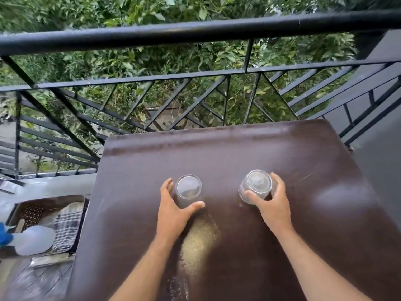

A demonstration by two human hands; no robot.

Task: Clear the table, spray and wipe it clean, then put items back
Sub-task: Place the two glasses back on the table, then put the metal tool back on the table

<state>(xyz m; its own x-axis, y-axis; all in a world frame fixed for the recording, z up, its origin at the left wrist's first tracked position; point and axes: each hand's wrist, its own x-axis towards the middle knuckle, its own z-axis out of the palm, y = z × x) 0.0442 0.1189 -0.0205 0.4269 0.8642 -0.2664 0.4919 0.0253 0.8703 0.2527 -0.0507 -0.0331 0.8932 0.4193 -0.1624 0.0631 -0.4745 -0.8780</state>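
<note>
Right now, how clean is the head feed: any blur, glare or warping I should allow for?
Head view: the railing bows from wide-angle distortion; the lower-left spray bottle is motion-blurred; pale sky glare sits on the table at right; both glasses and hands read sharp.

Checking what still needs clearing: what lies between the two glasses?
Nothing: in the head view, only bare brown table separates the left glass from the right glass.

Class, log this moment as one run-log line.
left hand: grips left glass | right hand: grips right glass | table: dusty
</note>
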